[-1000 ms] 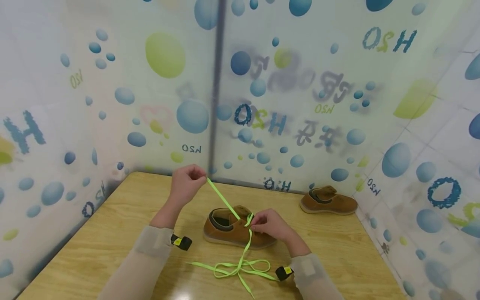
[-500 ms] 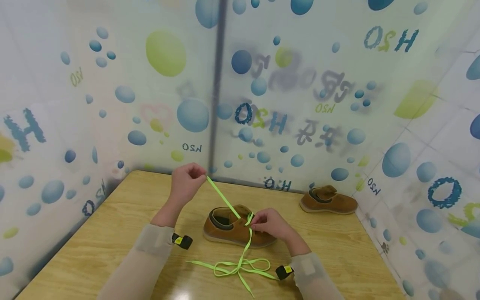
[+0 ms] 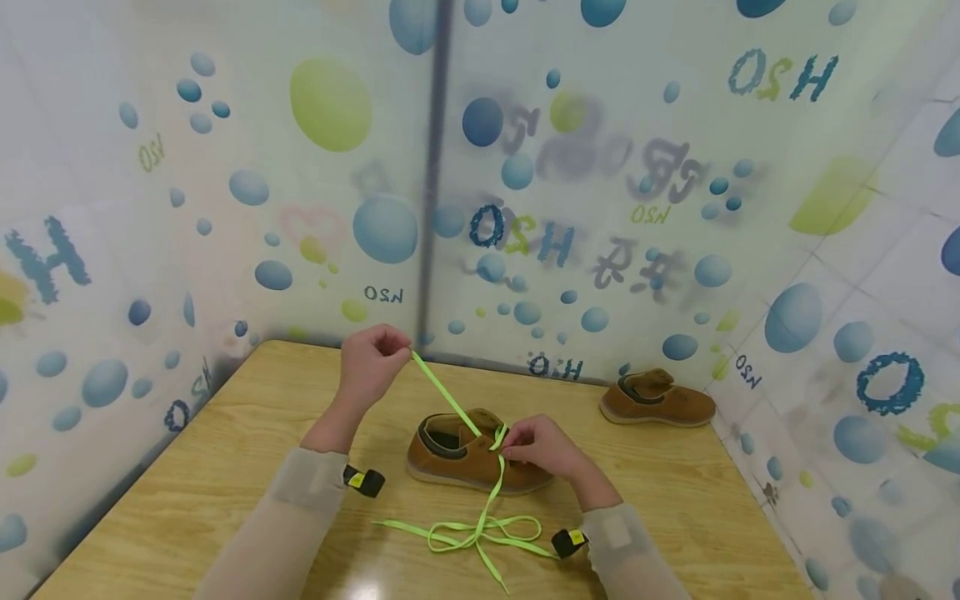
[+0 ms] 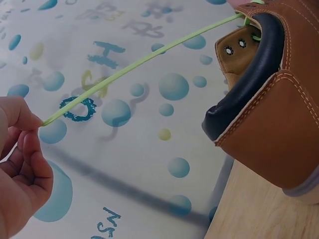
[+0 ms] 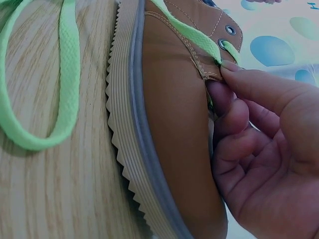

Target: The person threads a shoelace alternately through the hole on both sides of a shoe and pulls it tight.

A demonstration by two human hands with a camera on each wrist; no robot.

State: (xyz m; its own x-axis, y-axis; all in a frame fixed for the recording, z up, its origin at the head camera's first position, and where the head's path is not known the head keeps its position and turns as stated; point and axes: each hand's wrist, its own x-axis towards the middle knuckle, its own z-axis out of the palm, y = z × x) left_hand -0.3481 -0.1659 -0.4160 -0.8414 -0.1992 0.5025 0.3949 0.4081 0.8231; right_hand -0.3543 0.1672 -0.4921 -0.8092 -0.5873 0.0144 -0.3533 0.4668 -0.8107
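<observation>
A brown low-cut shoe (image 3: 450,475) with a dark padded collar stands upright on the wooden table, its toe toward the right. Above and left of it my left hand (image 3: 371,367) pinches a neon-green shoelace (image 3: 446,393), which runs taut down to the eyelets. Thumb and fingertips meet on the lace's end in the left wrist view, where the hand (image 4: 22,164) is apart from the shoe (image 4: 269,134). My right hand (image 3: 551,454) pinches the eyelet flap (image 5: 212,69): its thumb lies at the edge beside the lace, a finger tucked beneath. That finger's tip is hidden.
More green lace (image 3: 477,533) lies in loops on the table (image 3: 225,483) in front of the shoe. A second brown shoe (image 3: 660,404) stands at the back right, close to the wall. Bubble-printed walls (image 3: 525,250) border the table at the back and sides.
</observation>
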